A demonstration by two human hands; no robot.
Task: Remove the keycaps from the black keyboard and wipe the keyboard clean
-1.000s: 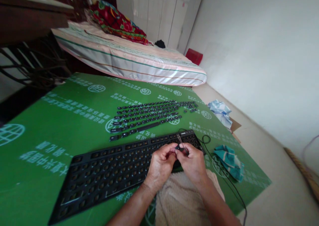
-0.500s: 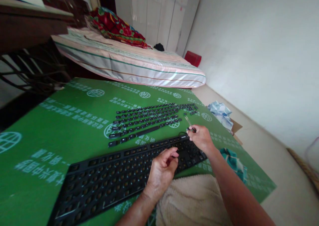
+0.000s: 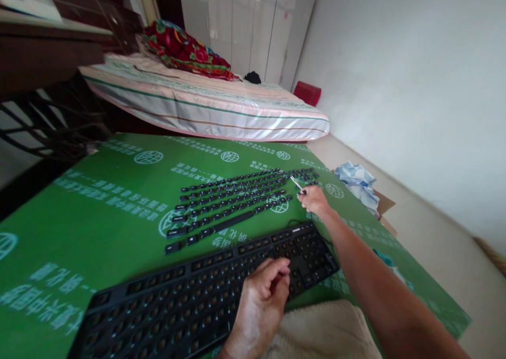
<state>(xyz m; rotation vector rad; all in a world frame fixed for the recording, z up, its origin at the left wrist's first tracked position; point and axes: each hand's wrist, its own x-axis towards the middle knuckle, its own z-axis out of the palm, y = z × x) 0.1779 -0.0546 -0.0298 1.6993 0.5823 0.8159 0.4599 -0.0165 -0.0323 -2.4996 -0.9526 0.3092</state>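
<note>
The right hand [image 3: 314, 199] is reaching far out over the green mat [image 3: 118, 190], toward the right end of the rows of loose keycaps [image 3: 237, 198] that are lying in the middle of the mat. Its fingers are pinched together on a thin metal tool [image 3: 295, 183], which looks like tweezers; the shiny tip is pointing up and away, just above the last keycaps of the upper rows. Whether a keycap is also sitting between the fingers I cannot tell, because it is too small to see.

The left hand [image 3: 261, 306] is resting on the keyboard frame [image 3: 177, 301], near its middle, with the fingers curled loosely together and the fingertips touching the open key sockets. It is not gripping anything that I can see.

The keyboard frame is lying along the near edge of the mat, black, with all keycaps removed, and its right end is close under the right forearm. A beige towel [image 3: 328, 332] is lying at the near edge, just below the keyboard. Beyond the far edge of the mat a mattress [image 3: 205, 103] is lying on the floor, and a crumpled cloth [image 3: 356, 177] is lying beside the right edge of the mat.
</note>
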